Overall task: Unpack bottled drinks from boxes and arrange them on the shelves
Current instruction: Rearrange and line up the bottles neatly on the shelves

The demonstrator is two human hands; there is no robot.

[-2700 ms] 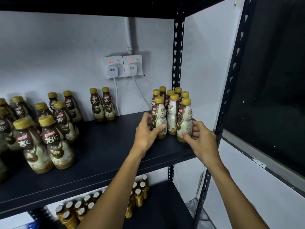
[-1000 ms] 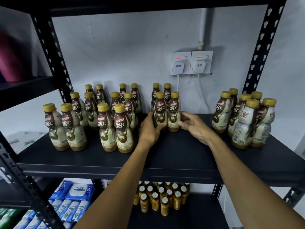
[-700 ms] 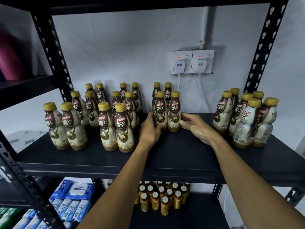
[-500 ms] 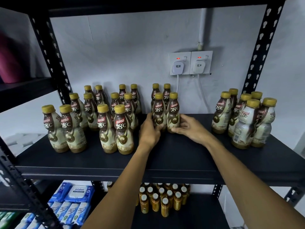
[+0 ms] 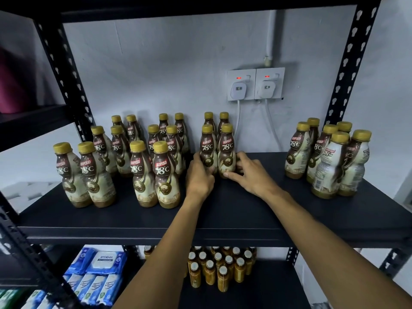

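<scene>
Gold-capped bottle pair (image 5: 209,146) at twelve o'clock: left hand (image 5: 199,175) grips its nine-o'clock bottle, right hand (image 5: 253,176) clasps the three-o'clock one.

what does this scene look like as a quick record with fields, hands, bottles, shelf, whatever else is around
left hand: grips the base of the left middle bottle
right hand: pinches the base of the right middle bottle
held bottles: upright, side by side on the black shelf, two more behind them
left bottles: upright, in pairs
right cluster: upright, apart from both hands
lower shelf: small gold bottles, wipe packs
wall: two sockets, plugs in
</scene>
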